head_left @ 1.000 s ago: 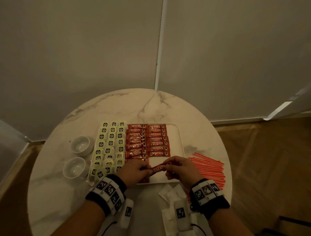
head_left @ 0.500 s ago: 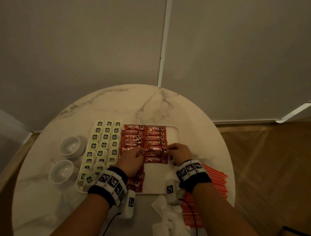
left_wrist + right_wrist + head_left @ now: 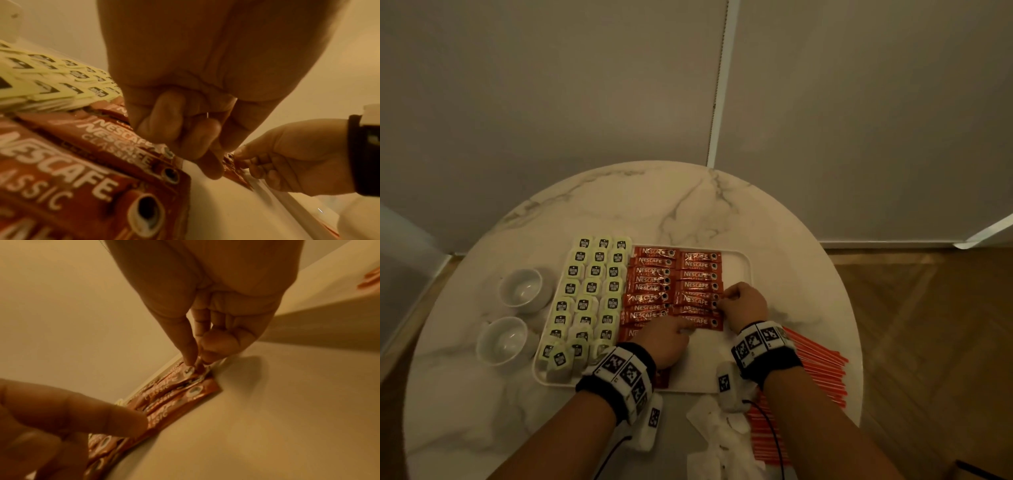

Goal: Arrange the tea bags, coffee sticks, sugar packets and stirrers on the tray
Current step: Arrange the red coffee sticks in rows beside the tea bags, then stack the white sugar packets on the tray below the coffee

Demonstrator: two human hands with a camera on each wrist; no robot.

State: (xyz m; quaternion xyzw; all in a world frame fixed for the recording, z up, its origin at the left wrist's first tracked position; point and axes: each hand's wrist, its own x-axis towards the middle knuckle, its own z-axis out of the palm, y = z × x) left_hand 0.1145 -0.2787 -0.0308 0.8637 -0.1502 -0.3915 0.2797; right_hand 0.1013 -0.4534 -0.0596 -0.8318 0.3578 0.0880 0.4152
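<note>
Pinching the right end of a coffee stick (image 3: 697, 300) with my right hand (image 3: 744, 303), thumb and forefinger closed on the foil edge while the other fingers curl in behind; the right wrist view shows those fingertips (image 3: 190, 365) right down on the sachet's end. My left hand (image 3: 667, 341) is loosely spread, forefinger stretched out flat and pressing the left end of the nearest stick in that column, gripping nothing. To do this well, I reckon I should hold the row down with that left finger, slide the pinched stick square against its neighbours, ends flush, then let go gently so the overlapped ones do not fan out. Around the hands, the coffee sticks (image 3: 654, 274) fill two columns in the middle of the tray (image 3: 748, 274), tea bags (image 3: 592, 287) packed along its left side. Off the tray, the stirrers (image 3: 822, 370) lie on the desk (image 3: 654, 205) to the right, white sugar packets (image 3: 717, 431) near my right forearm, and two cups (image 3: 520, 289) to the left.
</note>
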